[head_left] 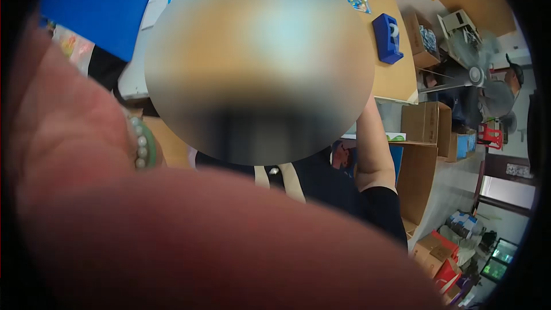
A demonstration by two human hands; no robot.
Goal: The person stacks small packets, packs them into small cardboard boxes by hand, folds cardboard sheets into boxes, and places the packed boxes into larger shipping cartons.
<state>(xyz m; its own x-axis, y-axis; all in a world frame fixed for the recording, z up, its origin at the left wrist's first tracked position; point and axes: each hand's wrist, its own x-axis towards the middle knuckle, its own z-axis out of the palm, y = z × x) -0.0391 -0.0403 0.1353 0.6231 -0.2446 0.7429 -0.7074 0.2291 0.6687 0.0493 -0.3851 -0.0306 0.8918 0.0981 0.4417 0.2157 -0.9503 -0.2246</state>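
Observation:
My left hand [72,120] is very close to the camera, large and blurred at the left and bottom. A pale green bangle [150,144] and a string of pearly beads [140,140] show beside it. Its fingers cannot be made out, nor whether it holds anything. My right arm [376,149] reaches up from a dark sleeve, and its hand is hidden behind a big blurred oval over the middle of the view. Past the oval, a blue tape dispenser [388,39] stands on the wooden table [404,77], with small printed packets [357,3] near the far edge.
Upper left is a blue panel [94,6]. To the right are an open cardboard box [422,117], a fan [475,76] and a person in a dark cap [502,95]. More boxes and red bags [447,275] lie at the lower right.

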